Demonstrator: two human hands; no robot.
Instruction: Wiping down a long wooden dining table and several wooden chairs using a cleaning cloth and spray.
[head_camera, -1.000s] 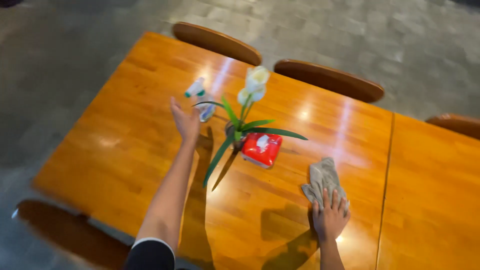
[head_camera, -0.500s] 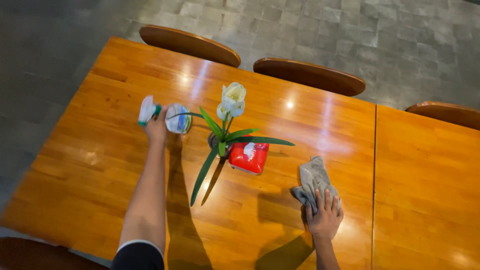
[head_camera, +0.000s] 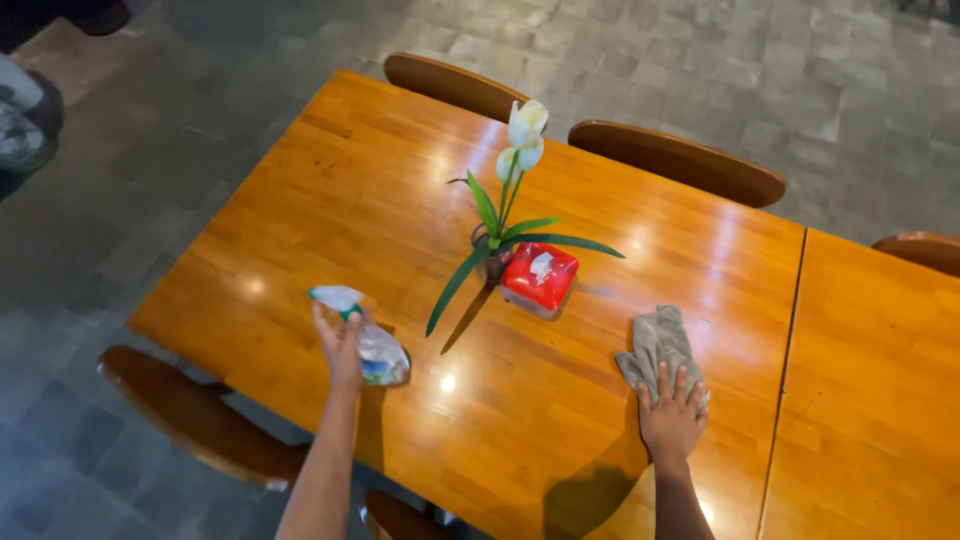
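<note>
Gripping spray bottle (head_camera: 372, 348) in left hand (head_camera: 340, 338), right hand (head_camera: 672, 417) flat on rag (head_camera: 658, 345); overspray could wet tissue box (head_camera: 539, 278).

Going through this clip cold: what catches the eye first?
The white flower in its small vase stands mid-table beside a red tissue box on the glossy orange table. The left hand holds a clear spray bottle near the front edge, and the right hand presses a grey cloth flat.
</note>
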